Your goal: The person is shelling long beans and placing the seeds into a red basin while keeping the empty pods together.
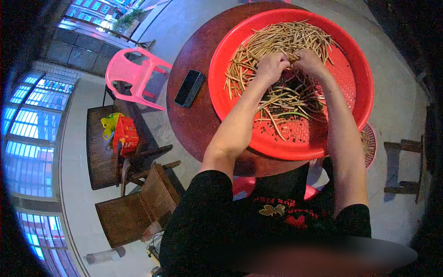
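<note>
In front of me a wide round red plastic tray [361, 90] rests on a round brown table [188, 131]. A thick heap of dry, tan bean pods [294, 34] covers its far part. More pods [285, 98] lie nearer me over a dark pile of beans, and loose dark beans [290, 139] are scattered on the tray floor. My left hand [271, 67] and my right hand [309, 63] meet at the near edge of the heap, fingertips curled together on a pod between them. The fingers partly hide this pod.
A dark phone-like device [189, 88] lies on the table left of the tray. Beyond stand a pink plastic chair [129, 74] and wooden chairs [138, 206], one bearing a red basket [127, 135]. A round basket [370, 145] sits low at the right, near a wooden stool [403, 168].
</note>
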Available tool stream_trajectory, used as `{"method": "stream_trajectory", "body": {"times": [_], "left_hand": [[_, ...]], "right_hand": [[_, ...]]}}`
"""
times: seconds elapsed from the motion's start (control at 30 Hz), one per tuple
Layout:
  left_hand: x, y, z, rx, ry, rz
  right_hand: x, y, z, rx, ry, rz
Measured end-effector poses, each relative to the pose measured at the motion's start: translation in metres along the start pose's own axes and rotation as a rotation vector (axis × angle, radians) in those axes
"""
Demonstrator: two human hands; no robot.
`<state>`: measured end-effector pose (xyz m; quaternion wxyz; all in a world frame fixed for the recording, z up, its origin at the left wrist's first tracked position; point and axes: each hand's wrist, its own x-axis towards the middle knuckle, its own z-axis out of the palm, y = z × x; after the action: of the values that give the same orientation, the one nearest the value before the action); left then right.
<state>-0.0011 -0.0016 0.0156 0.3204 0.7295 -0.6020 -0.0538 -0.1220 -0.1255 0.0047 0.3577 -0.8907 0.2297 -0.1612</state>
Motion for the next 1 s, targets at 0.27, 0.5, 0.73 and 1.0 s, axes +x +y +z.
{"method": "stream_trajectory", "body": {"times": [0.27,0.5,0.73,1.0], "left_hand": [[0.001,-0.015,-0.010,0.039,-0.128,0.075],[-0.001,-0.012,-0.014,0.033,-0.062,0.081],[0.000,-0.027,-0.016,0.035,-0.111,-0.023],[0.001,-0.012,-0.006,-0.563,-0.300,-0.146]], "right_hand": [[-0.002,-0.001,0.004,0.007,-0.104,-0.020],[0.001,-0.012,0.004,-0.166,-0.100,-0.024],[-0.006,-0.011,-0.004,-0.071,-0.048,-0.068],[-0.004,0.002,-0.005,-0.314,0.243,0.077]]}}
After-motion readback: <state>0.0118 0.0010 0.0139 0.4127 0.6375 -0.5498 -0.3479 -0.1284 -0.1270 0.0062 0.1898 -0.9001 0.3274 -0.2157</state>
